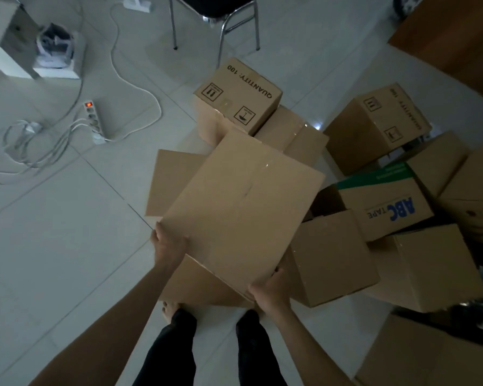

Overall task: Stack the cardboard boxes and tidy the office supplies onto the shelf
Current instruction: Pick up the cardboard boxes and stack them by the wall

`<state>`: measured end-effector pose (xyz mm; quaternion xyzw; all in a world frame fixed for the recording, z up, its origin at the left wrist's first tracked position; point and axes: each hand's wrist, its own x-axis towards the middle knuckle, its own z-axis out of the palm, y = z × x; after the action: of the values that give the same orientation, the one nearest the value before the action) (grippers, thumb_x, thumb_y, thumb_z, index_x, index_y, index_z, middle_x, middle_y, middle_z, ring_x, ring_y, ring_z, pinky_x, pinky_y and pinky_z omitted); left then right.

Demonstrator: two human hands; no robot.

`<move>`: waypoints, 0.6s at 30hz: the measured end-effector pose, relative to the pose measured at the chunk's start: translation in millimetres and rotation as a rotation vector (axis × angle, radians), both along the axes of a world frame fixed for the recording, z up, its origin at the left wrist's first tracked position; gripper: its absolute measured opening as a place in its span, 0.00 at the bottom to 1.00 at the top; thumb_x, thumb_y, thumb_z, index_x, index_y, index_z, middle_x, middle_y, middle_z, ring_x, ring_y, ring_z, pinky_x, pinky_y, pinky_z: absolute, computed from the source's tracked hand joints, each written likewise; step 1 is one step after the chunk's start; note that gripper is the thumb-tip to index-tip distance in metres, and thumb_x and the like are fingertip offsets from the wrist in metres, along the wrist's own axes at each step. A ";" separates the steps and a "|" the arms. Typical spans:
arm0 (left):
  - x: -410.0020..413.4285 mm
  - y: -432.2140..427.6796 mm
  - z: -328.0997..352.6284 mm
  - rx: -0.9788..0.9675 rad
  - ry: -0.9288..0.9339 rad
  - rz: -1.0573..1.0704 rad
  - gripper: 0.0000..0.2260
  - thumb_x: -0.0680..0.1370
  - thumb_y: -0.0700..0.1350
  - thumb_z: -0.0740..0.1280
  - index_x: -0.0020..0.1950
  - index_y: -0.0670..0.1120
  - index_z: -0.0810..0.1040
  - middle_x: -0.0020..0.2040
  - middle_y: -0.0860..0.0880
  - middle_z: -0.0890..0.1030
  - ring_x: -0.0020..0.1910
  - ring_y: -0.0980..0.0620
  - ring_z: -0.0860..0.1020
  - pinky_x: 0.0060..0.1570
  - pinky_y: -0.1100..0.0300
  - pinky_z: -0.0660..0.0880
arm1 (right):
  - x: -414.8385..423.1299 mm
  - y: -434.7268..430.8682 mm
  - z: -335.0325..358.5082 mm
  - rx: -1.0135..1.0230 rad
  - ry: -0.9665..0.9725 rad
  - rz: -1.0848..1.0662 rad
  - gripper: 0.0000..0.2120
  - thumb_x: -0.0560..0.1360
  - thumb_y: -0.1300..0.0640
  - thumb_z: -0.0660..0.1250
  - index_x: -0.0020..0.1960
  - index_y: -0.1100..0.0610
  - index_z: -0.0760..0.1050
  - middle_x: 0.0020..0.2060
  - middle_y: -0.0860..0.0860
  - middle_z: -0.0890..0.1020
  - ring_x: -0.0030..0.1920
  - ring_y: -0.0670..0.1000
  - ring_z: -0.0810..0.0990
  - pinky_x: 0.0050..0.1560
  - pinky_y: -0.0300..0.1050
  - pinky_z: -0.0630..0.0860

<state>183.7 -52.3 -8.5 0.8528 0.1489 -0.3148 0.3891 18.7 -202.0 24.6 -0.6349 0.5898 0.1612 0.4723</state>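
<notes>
On a dim tiled floor point(67, 246) strewn with cardboard boxes, the left hand point(169, 245) and right hand point(272, 288) grip a large taped box point(243, 207) by its near corners.

Your big box point(243, 207) is plain tan-brown, the far box point(237, 98) carries black lettering and symbols, the tape box point(385, 201) shows blue letters and a green band, the floor point(53, 232) is pale grey tile, and your trousers point(176, 344) are black.
</notes>
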 end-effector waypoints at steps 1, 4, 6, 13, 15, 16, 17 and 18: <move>-8.6 -3.7 -0.8 -0.014 -0.014 0.023 0.34 0.74 0.43 0.68 0.74 0.45 0.52 0.73 0.42 0.55 0.64 0.37 0.68 0.62 0.44 0.70 | 1.2 -6.4 4.4 -0.028 -0.008 0.056 0.38 0.64 0.66 0.73 0.70 0.59 0.61 0.52 0.51 0.77 0.48 0.50 0.77 0.44 0.38 0.73; -36.1 -19.8 0.9 -0.034 -0.024 0.058 0.34 0.74 0.47 0.68 0.74 0.52 0.52 0.72 0.40 0.54 0.62 0.36 0.69 0.60 0.44 0.72 | 10.5 -27.8 17.4 -0.089 0.070 0.346 0.59 0.62 0.58 0.78 0.76 0.54 0.38 0.69 0.54 0.64 0.62 0.55 0.72 0.51 0.41 0.71; -52.4 -32.7 1.0 -0.022 -0.048 0.086 0.32 0.75 0.46 0.66 0.74 0.53 0.53 0.72 0.39 0.55 0.62 0.37 0.69 0.58 0.47 0.71 | 23.4 -53.0 16.4 -0.101 0.070 0.478 0.63 0.63 0.52 0.78 0.75 0.51 0.29 0.75 0.54 0.51 0.70 0.58 0.63 0.60 0.47 0.70; -86.1 -50.1 -3.2 0.078 -0.045 0.299 0.33 0.77 0.45 0.64 0.77 0.53 0.49 0.69 0.39 0.60 0.62 0.39 0.70 0.57 0.50 0.68 | 106.2 -178.1 17.1 -0.492 0.135 0.908 0.47 0.70 0.45 0.72 0.77 0.48 0.43 0.76 0.56 0.37 0.75 0.62 0.38 0.75 0.59 0.47; -93.1 -47.9 -7.2 0.079 -0.037 0.352 0.34 0.77 0.47 0.64 0.77 0.53 0.49 0.70 0.39 0.63 0.64 0.38 0.69 0.60 0.48 0.67 | 115.3 -198.8 14.8 -0.467 0.123 0.996 0.46 0.70 0.45 0.71 0.77 0.48 0.45 0.76 0.56 0.44 0.75 0.63 0.42 0.74 0.60 0.47; -95.3 -47.5 -8.6 0.056 -0.034 0.379 0.33 0.77 0.47 0.64 0.77 0.53 0.49 0.69 0.40 0.66 0.64 0.38 0.69 0.61 0.48 0.67 | 116.7 -204.5 13.4 -0.459 0.108 1.021 0.45 0.70 0.44 0.71 0.77 0.48 0.46 0.76 0.56 0.48 0.75 0.63 0.45 0.74 0.60 0.49; -96.6 -47.7 -10.6 0.032 -0.051 0.401 0.32 0.77 0.47 0.63 0.77 0.54 0.50 0.69 0.41 0.68 0.64 0.39 0.70 0.60 0.48 0.68 | 116.9 -207.0 14.3 -0.471 0.092 1.039 0.44 0.70 0.43 0.71 0.76 0.48 0.48 0.75 0.56 0.52 0.74 0.63 0.50 0.73 0.60 0.53; -97.6 -49.1 -11.6 0.017 -0.067 0.420 0.31 0.77 0.46 0.62 0.76 0.54 0.51 0.68 0.42 0.70 0.64 0.40 0.71 0.59 0.49 0.68 | 116.2 -209.0 14.7 -0.491 0.079 1.050 0.42 0.69 0.43 0.71 0.75 0.48 0.51 0.73 0.56 0.56 0.72 0.63 0.55 0.71 0.59 0.57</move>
<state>86.1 -101.4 -20.2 0.8162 0.3130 -0.1972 0.4438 134.8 -410.9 39.3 -0.9267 0.2335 0.2559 0.1456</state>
